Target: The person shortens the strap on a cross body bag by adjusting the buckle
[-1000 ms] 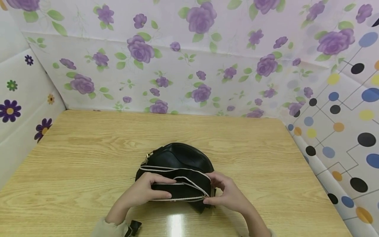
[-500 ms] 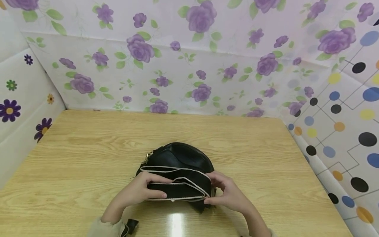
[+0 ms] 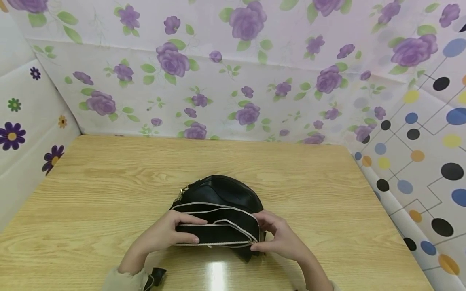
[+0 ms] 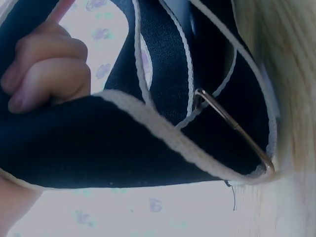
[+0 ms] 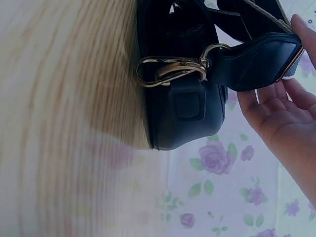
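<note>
A black handbag (image 3: 218,190) with a curved top lies on the wooden table in the head view. Its wide black strap (image 3: 207,234), edged in white cord, is folded in loops along the near side. My left hand (image 3: 164,232) pinches the strap between thumb and fingers; in the left wrist view, curled fingers (image 4: 49,64) wrap its edge. My right hand (image 3: 278,236) holds the strap's right end, by the leather tab (image 5: 254,61) in the right wrist view. A gold clasp (image 5: 173,71) joins that tab to the bag. A metal slider (image 4: 234,126) sits on the strap.
The wooden table (image 3: 109,173) surrounds the bag. Behind it hangs a floral sheet (image 3: 218,93), with a dotted sheet (image 3: 411,161) at the right. A black piece (image 3: 158,275) shows by my left sleeve.
My left hand has shifted left and slightly toward me along the strap, and the strap's folds have moved a little with it. My right hand and the bag stay nearly still.
</note>
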Motion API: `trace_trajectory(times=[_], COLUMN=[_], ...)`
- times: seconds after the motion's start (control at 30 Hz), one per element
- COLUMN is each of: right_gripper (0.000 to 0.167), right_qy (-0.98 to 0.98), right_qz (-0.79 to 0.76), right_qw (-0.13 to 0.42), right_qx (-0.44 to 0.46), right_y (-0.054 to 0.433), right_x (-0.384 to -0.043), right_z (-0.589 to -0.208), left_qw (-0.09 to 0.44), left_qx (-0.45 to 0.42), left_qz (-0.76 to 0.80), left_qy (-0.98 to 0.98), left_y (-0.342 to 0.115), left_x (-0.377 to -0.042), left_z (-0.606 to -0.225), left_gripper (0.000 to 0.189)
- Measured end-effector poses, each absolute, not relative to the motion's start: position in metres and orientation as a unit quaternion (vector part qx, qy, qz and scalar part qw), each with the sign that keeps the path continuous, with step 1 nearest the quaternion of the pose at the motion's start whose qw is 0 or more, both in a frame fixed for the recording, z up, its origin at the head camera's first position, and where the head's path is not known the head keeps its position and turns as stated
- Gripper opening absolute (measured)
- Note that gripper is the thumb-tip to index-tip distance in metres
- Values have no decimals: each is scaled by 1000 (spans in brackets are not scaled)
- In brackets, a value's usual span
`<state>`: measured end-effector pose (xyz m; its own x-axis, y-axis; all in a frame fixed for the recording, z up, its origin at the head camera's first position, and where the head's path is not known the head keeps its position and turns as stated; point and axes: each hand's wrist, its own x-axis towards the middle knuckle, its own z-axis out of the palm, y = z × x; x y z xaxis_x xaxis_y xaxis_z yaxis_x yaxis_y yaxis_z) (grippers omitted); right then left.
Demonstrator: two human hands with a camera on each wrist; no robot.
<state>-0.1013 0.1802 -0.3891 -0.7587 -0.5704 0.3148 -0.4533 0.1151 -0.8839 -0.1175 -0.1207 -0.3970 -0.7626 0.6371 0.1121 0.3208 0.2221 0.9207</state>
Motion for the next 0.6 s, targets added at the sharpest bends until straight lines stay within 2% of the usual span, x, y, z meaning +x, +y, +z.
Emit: trace_trajectory(times=[0.6], right_gripper=[48], right_qy=[739], right_qz=[-575], right_qw=[43], right_qx=[-350], right_y=[185], right_x=[-103], right_z=[-391], left_qw=[149], left_qx=[312], left_qz=[542], left_qy=[766], left_y=[-142], left_x=[-119], left_z=[-399], left_gripper=[38])
